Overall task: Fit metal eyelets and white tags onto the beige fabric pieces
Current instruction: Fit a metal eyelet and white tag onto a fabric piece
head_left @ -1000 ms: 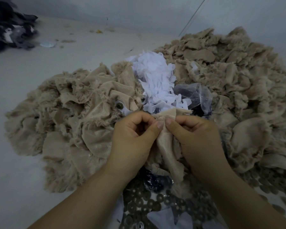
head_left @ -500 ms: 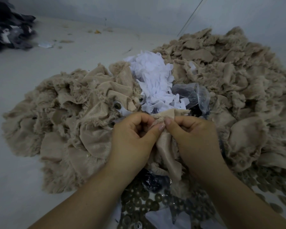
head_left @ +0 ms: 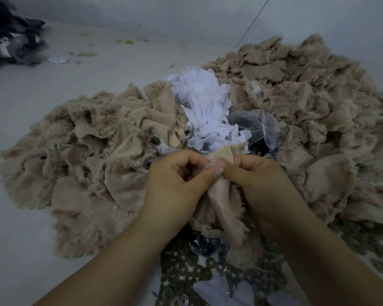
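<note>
Fabric piece (head_left: 221,195) hangs between both hands, its long axis running down toward the washers (head_left: 186,272). Left hand (head_left: 177,186) and right hand (head_left: 259,184) pinch its top edge, thumbs touching, just below the white tags (head_left: 206,111). No eyelet shows at the pinch.

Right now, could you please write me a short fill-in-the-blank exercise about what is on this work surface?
1. Both hands, left hand and right hand, pinch one piece of ____ fabric.
2. The heap of tags beyond the hands is ____ in colour.
3. The metal eyelets lie ____ to the person than the tags.

Missing words: beige; white; nearer
</note>
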### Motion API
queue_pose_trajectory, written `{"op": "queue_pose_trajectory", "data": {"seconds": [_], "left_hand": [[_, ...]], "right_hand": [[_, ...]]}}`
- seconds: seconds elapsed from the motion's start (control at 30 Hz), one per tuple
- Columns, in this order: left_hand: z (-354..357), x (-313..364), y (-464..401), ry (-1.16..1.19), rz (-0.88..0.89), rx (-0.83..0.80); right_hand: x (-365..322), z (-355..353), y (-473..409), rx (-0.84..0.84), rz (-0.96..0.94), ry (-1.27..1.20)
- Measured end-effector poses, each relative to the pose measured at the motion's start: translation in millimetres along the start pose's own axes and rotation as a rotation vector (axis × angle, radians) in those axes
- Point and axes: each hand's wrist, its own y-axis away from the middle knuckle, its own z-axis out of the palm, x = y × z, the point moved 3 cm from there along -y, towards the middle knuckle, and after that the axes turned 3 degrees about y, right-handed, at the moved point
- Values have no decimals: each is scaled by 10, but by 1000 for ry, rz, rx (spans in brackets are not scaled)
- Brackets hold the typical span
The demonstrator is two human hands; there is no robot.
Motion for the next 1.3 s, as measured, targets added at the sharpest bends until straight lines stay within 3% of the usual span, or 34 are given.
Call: {"op": "queue_pose_trajectory", "data": {"seconds": [0.17, 0.43, 0.8, 1.0, 1.07, 1.17, 1.3], "left_hand": [[5, 18, -14, 53, -31, -36], [23, 26, 3, -9, 21, -12], [19, -8, -4, 11, -36, 42], [-27, 10, 4, -188, 87, 107], [-41, 84, -2, -281, 246, 107], [7, 198, 38, -506, 577, -1], [80, 164, 87, -606, 687, -147]], "right_hand": [[-27, 25, 21, 73, -142, 102], [-11, 55, 34, 158, -163, 135], [-21, 62, 55, 179, -190, 106], [-48, 96, 63, 128, -254, 177], [-47, 85, 54, 104, -218, 136], [-46, 53, 34, 133, -131, 79], [-75, -41, 0, 204, -67, 34]]}}
